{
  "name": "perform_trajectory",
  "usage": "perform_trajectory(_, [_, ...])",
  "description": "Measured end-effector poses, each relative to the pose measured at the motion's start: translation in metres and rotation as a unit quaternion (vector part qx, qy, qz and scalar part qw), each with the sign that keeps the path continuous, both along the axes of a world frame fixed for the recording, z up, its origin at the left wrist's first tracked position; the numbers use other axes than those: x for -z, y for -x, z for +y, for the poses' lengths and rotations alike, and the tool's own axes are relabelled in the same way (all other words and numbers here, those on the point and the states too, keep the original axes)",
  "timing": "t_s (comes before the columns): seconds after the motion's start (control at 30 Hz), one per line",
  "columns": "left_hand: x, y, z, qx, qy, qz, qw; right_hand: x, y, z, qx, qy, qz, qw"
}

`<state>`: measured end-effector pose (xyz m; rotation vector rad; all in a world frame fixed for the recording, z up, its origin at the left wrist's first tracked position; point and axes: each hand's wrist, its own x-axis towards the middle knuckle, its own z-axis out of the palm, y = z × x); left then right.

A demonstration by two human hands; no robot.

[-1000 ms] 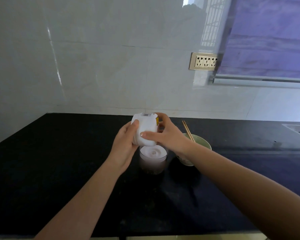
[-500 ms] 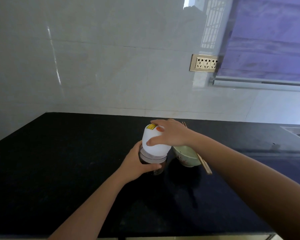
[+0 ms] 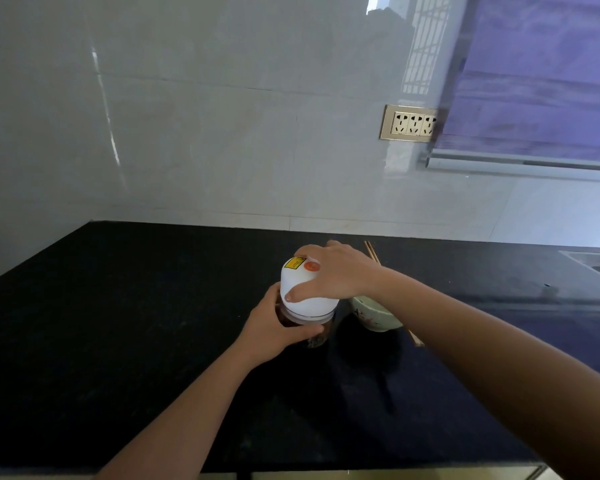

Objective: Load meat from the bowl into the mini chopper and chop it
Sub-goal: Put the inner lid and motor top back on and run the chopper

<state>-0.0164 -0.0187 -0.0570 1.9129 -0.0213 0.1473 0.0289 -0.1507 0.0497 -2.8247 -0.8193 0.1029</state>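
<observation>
the mini chopper (image 3: 307,303) stands on the black counter (image 3: 118,341), near the middle and close to the back wall. its white top (image 3: 303,289) sits on the clear cup (image 3: 312,332) below. the white top has a yellow sticker (image 3: 294,263) and an orange button (image 3: 311,267).

the right hand (image 3: 340,273) lies over the white top. its fingers are spread and curl down around the top, and the thumb (image 3: 297,295) presses on the front side. one finger rests just beside the orange button.

the left hand (image 3: 276,329) wraps around the clear cup. its fingers go behind the cup and the thumb crosses the front, so the cup is held tight. something dark shows through the cup, but it is too dim to tell what it is.

the bowl (image 3: 374,315) is pale green and sits just to the right of the chopper, partly hidden under the right arm. the chopsticks (image 3: 373,252) lie across the bowl; one end sticks out behind the right wrist and the other end shows in front of the bowl. what is inside the bowl cannot be seen.

a wall socket (image 3: 409,123) is on the grey tile wall, next to a purple blind (image 3: 541,74).
</observation>
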Motion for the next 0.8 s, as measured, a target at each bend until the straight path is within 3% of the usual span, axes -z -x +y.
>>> perform_trajectory(0.37, [-0.001, 0.002, 0.001, 0.008, -0.002, -0.003, 1.000, -0.010, -0.004, 0.006, -0.008, 0.066, 0.044, 0.997])
perform_trajectory(0.5, [0.002, 0.001, 0.002, 0.005, -0.003, -0.008, 1.000, -0.028, -0.008, -0.001, -0.061, 0.022, 0.101, 0.993])
perform_trajectory(0.8, [0.002, 0.000, 0.002, -0.001, -0.017, -0.011, 1.000, -0.032, -0.012, -0.001, -0.098, 0.066, 0.064, 0.991])
